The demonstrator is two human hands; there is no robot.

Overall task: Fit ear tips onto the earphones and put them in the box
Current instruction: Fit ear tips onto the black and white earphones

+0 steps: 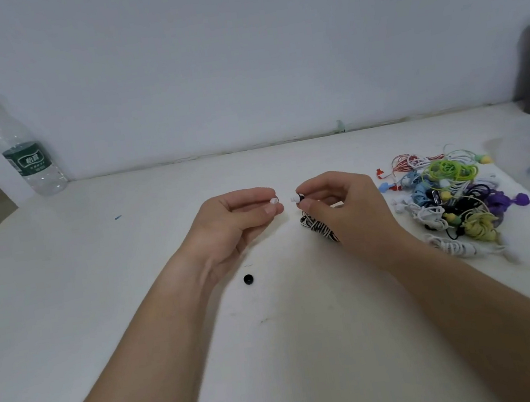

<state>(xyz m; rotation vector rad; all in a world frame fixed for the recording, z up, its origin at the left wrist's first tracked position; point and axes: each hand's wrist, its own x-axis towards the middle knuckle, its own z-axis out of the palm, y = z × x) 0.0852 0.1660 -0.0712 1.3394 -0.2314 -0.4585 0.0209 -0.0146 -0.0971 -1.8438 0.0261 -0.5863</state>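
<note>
Ear tip beside earphone; green-labelled bottle

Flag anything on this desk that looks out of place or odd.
One black ear tip lies alone on the table near the left hand, away from everything else. The spare earphones at the right sit in a tangled heap. Nothing looks spilled or broken.

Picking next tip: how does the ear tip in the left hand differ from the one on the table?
Colour: held ear tip white, loose ear tip black. State: held ear tip pinched in the left hand, loose ear tip lying on the table. Both small, rounded.
</note>
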